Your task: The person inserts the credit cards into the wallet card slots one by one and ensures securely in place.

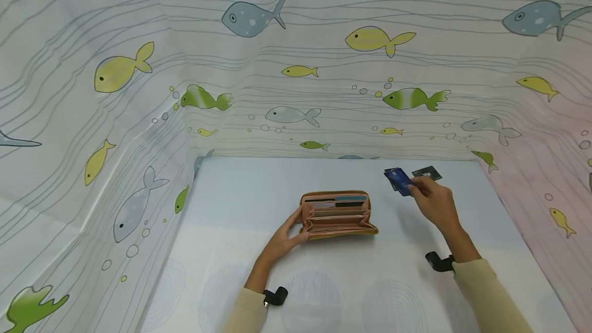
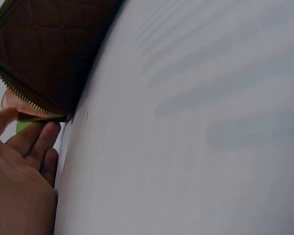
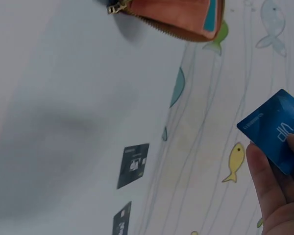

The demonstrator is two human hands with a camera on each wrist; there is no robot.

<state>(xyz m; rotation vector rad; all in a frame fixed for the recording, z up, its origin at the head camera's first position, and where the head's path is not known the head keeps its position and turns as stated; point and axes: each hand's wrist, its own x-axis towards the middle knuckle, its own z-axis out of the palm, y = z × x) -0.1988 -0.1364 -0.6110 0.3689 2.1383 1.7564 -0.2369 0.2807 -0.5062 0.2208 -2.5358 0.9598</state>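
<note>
An unzipped zip-around wallet [image 1: 339, 221] stands with its pink-orange compartments showing and several cards in its slots. My left hand [image 1: 280, 243] grips its left end, thumb at the lower corner. The left wrist view shows the wallet's brown quilted outside [image 2: 44, 49] and brass zip, with the left fingers [image 2: 36, 142] at its corner. My right hand [image 1: 433, 202] pinches a blue bank card [image 3: 274, 128] between thumb and fingers, right of the wallet and above the table. Two dark cards lie below it, one dark card [image 3: 133, 165] farther left from the other dark card [image 3: 121, 221].
The white table [image 1: 231, 184] has pale circle patterns near the front. A fish-print sheet [image 1: 324, 86] rises behind it and along both sides. A black wrist camera [image 1: 276, 296] sits on the left wrist and another wrist camera [image 1: 439, 262] on the right.
</note>
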